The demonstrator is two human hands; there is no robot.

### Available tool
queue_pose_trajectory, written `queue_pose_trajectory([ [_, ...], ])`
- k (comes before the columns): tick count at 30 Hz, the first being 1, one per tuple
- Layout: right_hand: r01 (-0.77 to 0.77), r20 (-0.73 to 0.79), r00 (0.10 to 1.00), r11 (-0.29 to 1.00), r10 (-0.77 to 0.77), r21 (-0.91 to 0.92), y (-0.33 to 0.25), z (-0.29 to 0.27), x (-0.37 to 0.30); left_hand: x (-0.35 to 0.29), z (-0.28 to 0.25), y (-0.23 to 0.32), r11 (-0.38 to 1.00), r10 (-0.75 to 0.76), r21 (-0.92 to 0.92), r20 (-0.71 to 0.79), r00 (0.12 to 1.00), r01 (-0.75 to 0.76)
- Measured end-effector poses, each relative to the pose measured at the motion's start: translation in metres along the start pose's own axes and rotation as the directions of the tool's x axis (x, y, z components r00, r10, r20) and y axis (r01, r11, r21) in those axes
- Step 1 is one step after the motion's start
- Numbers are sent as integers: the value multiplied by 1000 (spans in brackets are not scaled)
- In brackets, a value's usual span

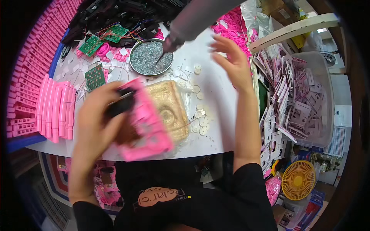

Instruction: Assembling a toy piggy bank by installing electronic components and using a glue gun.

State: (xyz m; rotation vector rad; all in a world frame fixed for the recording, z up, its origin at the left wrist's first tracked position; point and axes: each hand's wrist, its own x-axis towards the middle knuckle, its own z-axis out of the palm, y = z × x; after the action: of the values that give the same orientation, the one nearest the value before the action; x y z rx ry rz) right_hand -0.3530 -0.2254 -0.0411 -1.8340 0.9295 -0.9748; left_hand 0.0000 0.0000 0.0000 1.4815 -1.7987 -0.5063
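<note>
My left hand grips a pink plastic housing, tilted and blurred by motion, above the table's front edge. A black part sits against the housing under my fingers. Partly covered by the housing is a tan moulded block with a round hollow, lying on the white table. My right hand is raised over the table's right side with its fingers apart and nothing in them. To its left hangs a dark grey power screwdriver, its thin bit over a round dish of small screws.
Green circuit boards with wires lie at the left, near stacked pink bars. White discs are scattered right of the block. Black parts heap at the back. At the right, a clear bin holds flat plastic panels above a yellow basket.
</note>
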Motion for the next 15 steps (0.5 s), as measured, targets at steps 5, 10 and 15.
queue_pose_trajectory([
  [5, -118, 58, 952, 538, 300, -835, 59, -127, -56, -60, -88, 12, 960, -253, 234, 497, 830, 153],
  [10, -286, -41, 940, 714, 340, -639, 50, -80, -70, -89, -76, 25, 889, -328, 449, 489, 809, 89],
  [15, -5, 258, 953, 858, 160, -513, -27, 42, -64, -64, 19, 6, 997, 6, 66, 439, 898, -39],
])
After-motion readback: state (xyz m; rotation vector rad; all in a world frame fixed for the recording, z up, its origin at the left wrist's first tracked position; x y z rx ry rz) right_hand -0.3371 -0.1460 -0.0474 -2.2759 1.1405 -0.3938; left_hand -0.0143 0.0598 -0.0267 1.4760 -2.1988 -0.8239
